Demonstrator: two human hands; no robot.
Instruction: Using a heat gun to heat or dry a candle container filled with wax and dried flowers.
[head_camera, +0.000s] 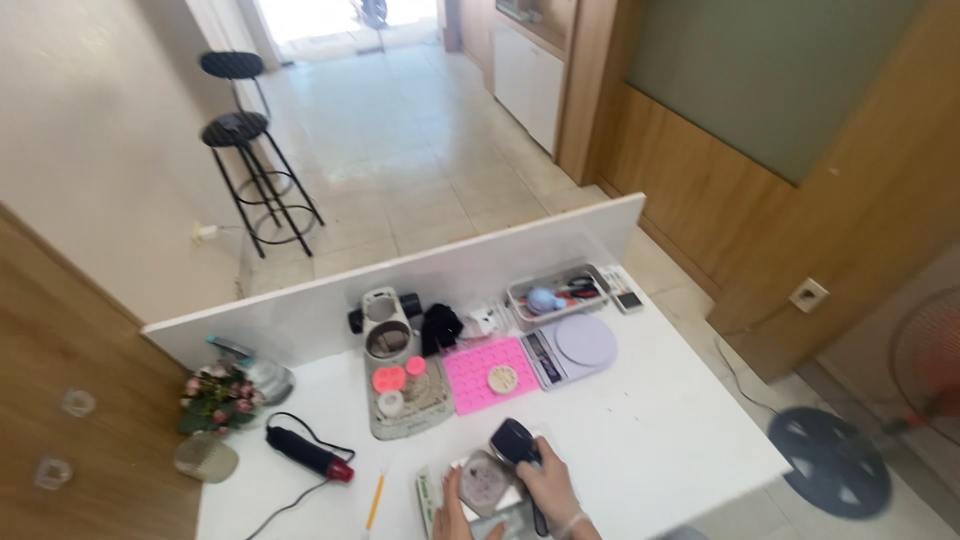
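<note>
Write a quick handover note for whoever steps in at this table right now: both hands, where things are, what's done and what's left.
Right hand: gripping a dark handheld tool, its head over a round pinkish piece.
Left hand: resting at that piece's near-left edge, steadying it on a small pad.
Elsewhere: pink silicone mould holding one round disc, scale beside it, heat gun at left.
Done: one disc sits in the mould.
Left: the piece under the tool appears in progress; the mould's other cavities look empty.

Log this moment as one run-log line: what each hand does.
left hand: steadies round dish | right hand: grips dark handheld tool over dish | surface: white table
</note>
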